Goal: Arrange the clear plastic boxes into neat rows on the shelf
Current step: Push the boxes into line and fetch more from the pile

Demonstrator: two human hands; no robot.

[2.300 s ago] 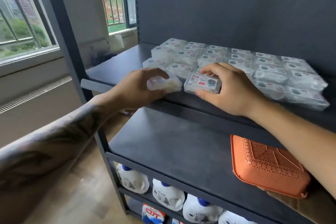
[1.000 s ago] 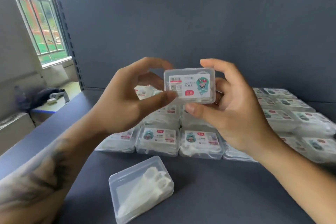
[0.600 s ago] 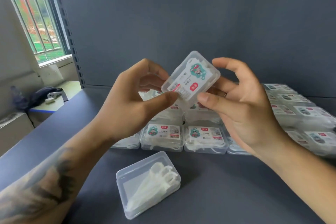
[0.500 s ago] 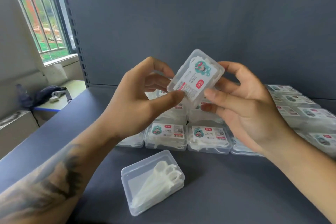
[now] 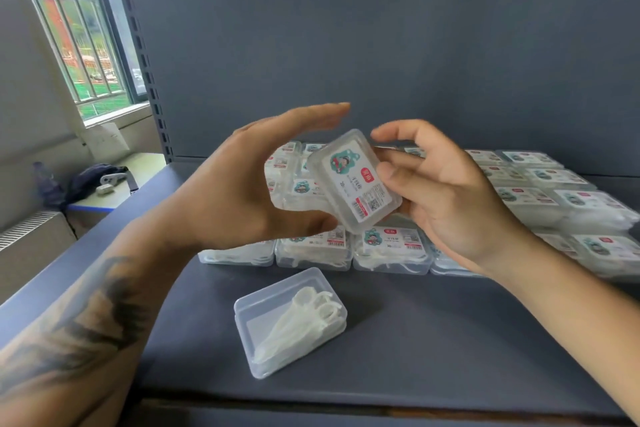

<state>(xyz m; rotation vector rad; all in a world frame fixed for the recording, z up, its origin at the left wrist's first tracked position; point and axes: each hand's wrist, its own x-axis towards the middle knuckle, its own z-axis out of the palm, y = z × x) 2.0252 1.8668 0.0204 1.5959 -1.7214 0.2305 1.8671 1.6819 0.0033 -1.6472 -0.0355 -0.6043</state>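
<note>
I hold a clear plastic box (image 5: 353, 180) with a printed label in the air over the dark shelf (image 5: 450, 340). It is tilted, label towards me. My right hand (image 5: 446, 204) grips its right side between thumb and fingers. The fingers of my left hand (image 5: 235, 191) stretch out straight above the box, and its thumb lies by the box's lower left corner. A second clear box (image 5: 291, 321), without a label and holding white floss picks, lies askew on the shelf in front. Rows of labelled boxes (image 5: 391, 248) fill the shelf behind it.
The shelf's grey back panel (image 5: 381, 45) rises behind the rows. A perforated upright post (image 5: 145, 73) marks the shelf's left end. Beyond it are a barred window (image 5: 79, 45), a radiator (image 5: 27, 229) and a low table with a dark bag (image 5: 93, 180).
The held box has turned clockwise from level to steeply tilted. My left fingers have let go and straightened above it. My right hand now carries it.
</note>
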